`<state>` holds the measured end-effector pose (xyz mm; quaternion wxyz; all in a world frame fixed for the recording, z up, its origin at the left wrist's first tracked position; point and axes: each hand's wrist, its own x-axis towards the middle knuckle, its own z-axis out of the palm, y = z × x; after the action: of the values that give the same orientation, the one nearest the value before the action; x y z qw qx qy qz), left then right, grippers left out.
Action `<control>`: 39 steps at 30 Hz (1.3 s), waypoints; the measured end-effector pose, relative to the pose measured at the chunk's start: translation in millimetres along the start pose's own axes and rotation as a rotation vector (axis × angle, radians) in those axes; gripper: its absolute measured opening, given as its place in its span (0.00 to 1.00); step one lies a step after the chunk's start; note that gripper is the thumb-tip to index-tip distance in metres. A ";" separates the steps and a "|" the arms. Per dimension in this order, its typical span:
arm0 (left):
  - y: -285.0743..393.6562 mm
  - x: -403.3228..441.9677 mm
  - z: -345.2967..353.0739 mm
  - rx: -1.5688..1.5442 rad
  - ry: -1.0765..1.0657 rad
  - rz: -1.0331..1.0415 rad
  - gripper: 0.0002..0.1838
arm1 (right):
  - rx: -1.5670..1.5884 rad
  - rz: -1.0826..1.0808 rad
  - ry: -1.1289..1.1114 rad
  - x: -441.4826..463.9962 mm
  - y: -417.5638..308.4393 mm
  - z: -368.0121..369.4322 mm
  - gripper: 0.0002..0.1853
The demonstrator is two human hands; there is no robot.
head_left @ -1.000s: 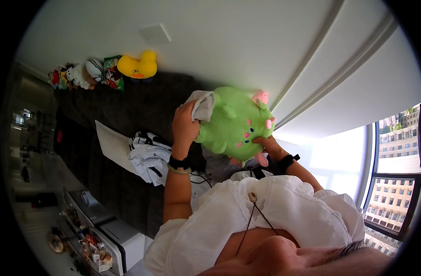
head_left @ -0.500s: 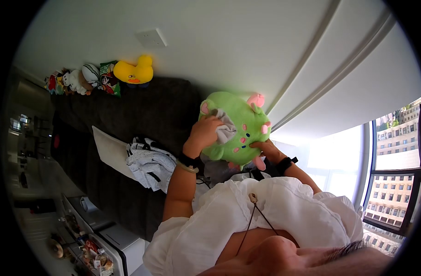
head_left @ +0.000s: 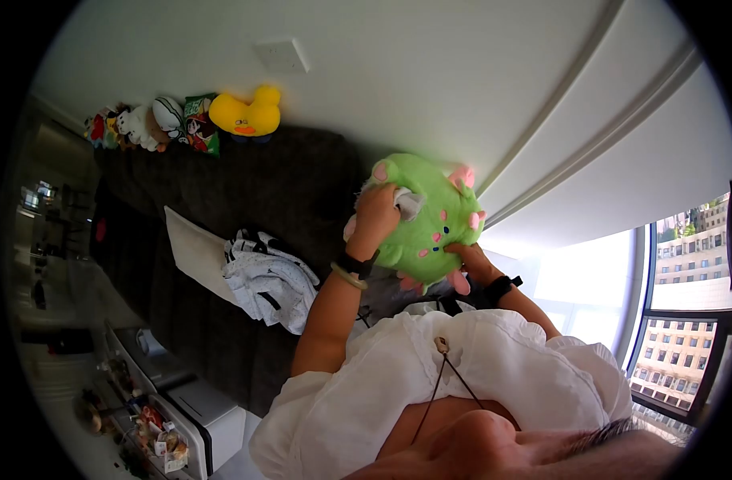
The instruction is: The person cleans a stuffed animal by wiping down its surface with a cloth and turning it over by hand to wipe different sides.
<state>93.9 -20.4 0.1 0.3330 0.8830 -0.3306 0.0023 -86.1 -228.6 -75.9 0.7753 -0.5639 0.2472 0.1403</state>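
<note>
A round green plush toy (head_left: 418, 232) with pink ears, feet and cheeks is held up in front of my chest. My left hand (head_left: 377, 214) is closed around a light grey cloth (head_left: 410, 205), pressed against the plush's upper left side. Part of the cloth is hidden under the fingers. At the plush's right edge, my right hand (head_left: 474, 260) grips it with the thumb on the front; the other fingers are behind it.
A dark sofa (head_left: 222, 184) extends left, carrying a patterned grey garment (head_left: 274, 280) beside a white panel (head_left: 194, 252). A yellow duck plush (head_left: 246, 114) and several other toys line its back. The window (head_left: 686, 344) is at right, a cluttered cart (head_left: 191, 428) at lower left.
My left hand has moved slightly up across the plush with the cloth, which now looks more bunched. My right hand keeps its grip. The whole view has shifted a little.
</note>
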 end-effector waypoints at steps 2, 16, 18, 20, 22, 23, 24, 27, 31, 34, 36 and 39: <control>12.5 17.3 19.3 -0.089 0.055 0.030 0.15 | 0.000 0.001 0.030 -1.7 0.2 2.0 0.28; 70.0 11.5 40.3 -0.834 -0.543 0.217 0.24 | -0.085 -0.085 0.031 -17.3 -6.3 5.7 0.27; 62.2 3.2 14.0 -0.976 -0.533 0.186 0.23 | -0.079 -0.059 0.027 -16.7 -16.0 8.3 0.28; 49.0 -7.5 -19.3 -1.010 -0.371 0.090 0.21 | -0.082 -0.025 0.048 -19.3 -22.2 14.6 0.29; 24.3 -18.6 -49.2 -1.015 -0.220 0.049 0.24 | -0.052 -0.022 0.048 -7.5 -5.7 2.3 0.28; 16.9 -24.0 -59.5 -0.894 -0.147 0.096 0.24 | -0.041 -0.014 0.045 -3.6 2.2 -2.5 0.28; 10.5 -28.4 -68.8 -0.770 -0.074 0.139 0.24 | -0.068 0.024 0.066 -12.1 -11.3 4.6 0.28; -7.0 -54.3 -62.6 -0.420 -0.133 0.153 0.28 | 0.051 -0.007 0.018 -9.4 -9.6 7.8 0.32; 9.5 -97.1 -19.4 -0.165 -0.283 0.117 0.27 | 0.045 -0.014 -0.011 4.5 8.1 -4.5 0.29; -0.3 -121.1 -10.7 -0.293 -0.338 0.082 0.25 | 0.010 0.004 0.003 1.3 12.0 -7.1 0.26; -25.2 -145.5 -17.3 -0.425 -0.535 -0.011 0.24 | 0.027 0.009 0.014 -0.7 12.9 -5.0 0.26; -49.3 -177.5 -23.8 -0.360 -0.714 -0.099 0.23 | 0.029 0.028 0.070 -6.1 -0.9 2.9 0.26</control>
<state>-10.8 124.6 -50.1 0.3463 0.7707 -0.3777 -0.3787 -90.2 -225.8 -71.2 0.7723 -0.5536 0.2841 0.1280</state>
